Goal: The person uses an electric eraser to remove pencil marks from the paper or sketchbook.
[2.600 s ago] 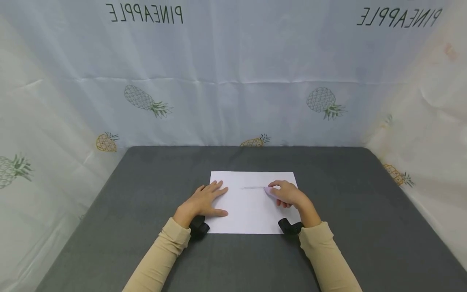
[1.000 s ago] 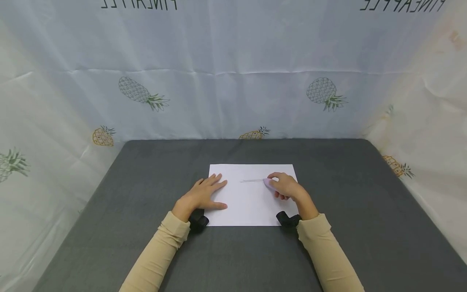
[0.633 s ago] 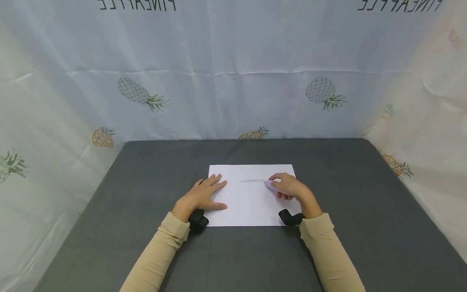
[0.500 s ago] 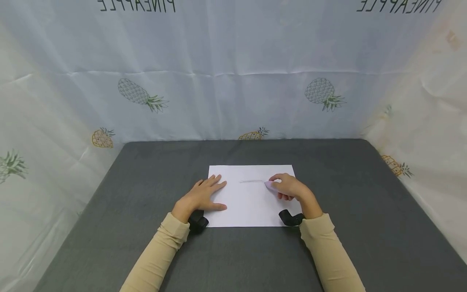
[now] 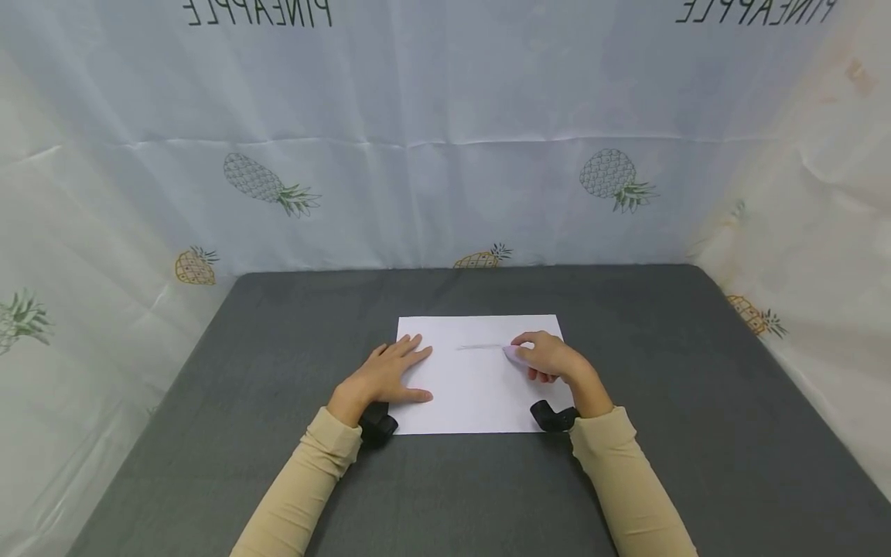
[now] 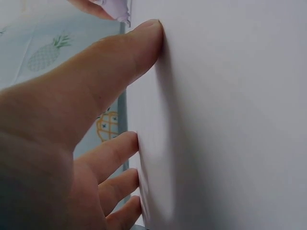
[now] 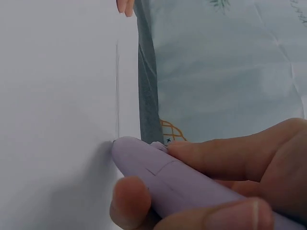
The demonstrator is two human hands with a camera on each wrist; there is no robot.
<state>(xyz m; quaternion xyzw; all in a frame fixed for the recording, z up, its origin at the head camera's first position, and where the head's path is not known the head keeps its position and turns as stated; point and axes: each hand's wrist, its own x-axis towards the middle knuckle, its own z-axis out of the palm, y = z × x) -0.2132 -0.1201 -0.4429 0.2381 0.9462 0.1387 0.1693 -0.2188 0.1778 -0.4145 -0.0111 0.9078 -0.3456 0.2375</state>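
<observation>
A white sheet of paper (image 5: 466,402) lies on the dark table. My left hand (image 5: 390,371) rests spread on its left part, with thumb and fingertips touching the sheet in the left wrist view. My right hand (image 5: 553,360) grips a lilac utility knife (image 7: 158,172) with a rounded, tapered body and a small slider on its side. The knife's tip is down at the paper, at the right end of two thin, nearly parallel lines (image 7: 117,91). In the head view these lines run crosswise over the upper part of the sheet.
The dark grey table (image 5: 313,309) extends around the sheet on all sides. A pale curtain (image 5: 445,93) with pineapple prints stands behind it and at both sides. A black wrist camera (image 5: 553,416) sits under the right wrist, another black camera (image 5: 378,425) under the left.
The head view has tilted slightly, shifting the scene upward since the oldest frame. My right hand with the knife has shifted only a little sideways; my left hand has stayed on the paper.
</observation>
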